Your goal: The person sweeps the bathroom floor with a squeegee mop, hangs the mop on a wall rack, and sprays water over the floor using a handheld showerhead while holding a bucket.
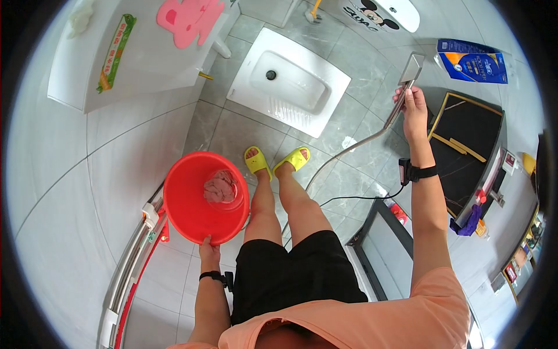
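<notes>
So, edges first: the squat pan (334, 87) has its white rim just beyond the yellow slippers (297, 159), and the black cabinet (465, 125) hems in the right side, near that forearm. The room to move is mostly the grey tiled floor (340, 171) between the two arms, though the shower hose (349, 146) curves across that stretch. Over on the left, the red bucket (185, 200) sits between the legs and the pale wall (136, 151).

As for the hands: the left hand (209, 251) is pinching the bucket's near rim, and the pinkish cloth (220, 187) lies inside, toward the leg side. The right hand (411, 104) is way out ahead, fingers wrapped round the handle of the shower head (411, 68), well apart from the bucket. Can't tell whether the bucket is touching the floor.
</notes>
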A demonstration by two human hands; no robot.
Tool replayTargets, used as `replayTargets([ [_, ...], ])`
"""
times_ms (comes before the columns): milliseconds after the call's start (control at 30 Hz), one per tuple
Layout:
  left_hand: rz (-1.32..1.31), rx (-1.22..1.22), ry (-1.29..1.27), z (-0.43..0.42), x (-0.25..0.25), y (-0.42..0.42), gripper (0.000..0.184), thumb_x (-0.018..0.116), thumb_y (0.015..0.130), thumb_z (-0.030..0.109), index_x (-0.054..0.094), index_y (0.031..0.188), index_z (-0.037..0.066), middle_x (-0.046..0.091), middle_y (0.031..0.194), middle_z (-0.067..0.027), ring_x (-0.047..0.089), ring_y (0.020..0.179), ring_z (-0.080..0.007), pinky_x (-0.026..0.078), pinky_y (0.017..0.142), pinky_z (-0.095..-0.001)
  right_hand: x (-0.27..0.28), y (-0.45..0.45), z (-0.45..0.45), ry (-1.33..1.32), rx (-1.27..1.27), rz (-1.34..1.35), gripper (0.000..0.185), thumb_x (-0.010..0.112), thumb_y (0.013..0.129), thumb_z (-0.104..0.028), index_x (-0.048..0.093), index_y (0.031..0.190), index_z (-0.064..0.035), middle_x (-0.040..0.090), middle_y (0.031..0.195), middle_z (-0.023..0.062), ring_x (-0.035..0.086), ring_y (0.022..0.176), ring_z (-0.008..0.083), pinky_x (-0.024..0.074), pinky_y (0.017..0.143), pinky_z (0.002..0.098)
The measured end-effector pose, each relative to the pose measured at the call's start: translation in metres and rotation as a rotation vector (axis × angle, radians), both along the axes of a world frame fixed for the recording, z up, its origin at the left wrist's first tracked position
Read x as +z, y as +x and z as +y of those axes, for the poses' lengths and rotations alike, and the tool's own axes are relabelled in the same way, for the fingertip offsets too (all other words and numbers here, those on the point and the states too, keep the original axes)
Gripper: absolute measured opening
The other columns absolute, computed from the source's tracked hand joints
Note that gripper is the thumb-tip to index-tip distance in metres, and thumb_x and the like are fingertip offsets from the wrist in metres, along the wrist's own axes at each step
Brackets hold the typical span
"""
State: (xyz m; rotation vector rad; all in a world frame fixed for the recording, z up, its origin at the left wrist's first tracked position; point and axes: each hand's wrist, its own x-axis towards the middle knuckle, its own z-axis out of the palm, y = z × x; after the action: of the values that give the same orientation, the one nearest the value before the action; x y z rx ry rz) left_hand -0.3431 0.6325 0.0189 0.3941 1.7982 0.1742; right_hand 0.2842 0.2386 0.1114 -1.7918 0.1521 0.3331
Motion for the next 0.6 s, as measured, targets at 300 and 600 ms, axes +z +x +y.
replayTargets([
  [300,-0.008,-0.018,-0.022,0.007,-0.006,-0.002,0.04,0.056,0.086,-0.003,0.049,0.125,0.007,0.058,0.119,-0.011,0.061,0.105,-0.0261,0.056,0.086,-0.0383,0.01,-0.008,0.008,-0.088,0.015,0.083,0.018,0.047,0.101,-0.023,0.054,0.104,-0.0069,0.063,0.092,0.0012,0.059,0.079,0.01,0.0442,0.068,0.0239],
  [600,-0.023,-0.079,0.005,0.012,-0.008,0.001,0.042,0.056,0.086,-0.003,0.048,0.126,0.008,0.058,0.12,-0.0103,0.061,0.106,-0.026,0.056,0.087,-0.0394,0.013,-0.057,-0.006,-0.103,0.109,0.186,0.016,0.045,0.1,-0.018,0.053,0.104,-0.0043,0.061,0.092,0.0039,0.058,0.08,0.0122,0.0464,0.073,0.0253],
])
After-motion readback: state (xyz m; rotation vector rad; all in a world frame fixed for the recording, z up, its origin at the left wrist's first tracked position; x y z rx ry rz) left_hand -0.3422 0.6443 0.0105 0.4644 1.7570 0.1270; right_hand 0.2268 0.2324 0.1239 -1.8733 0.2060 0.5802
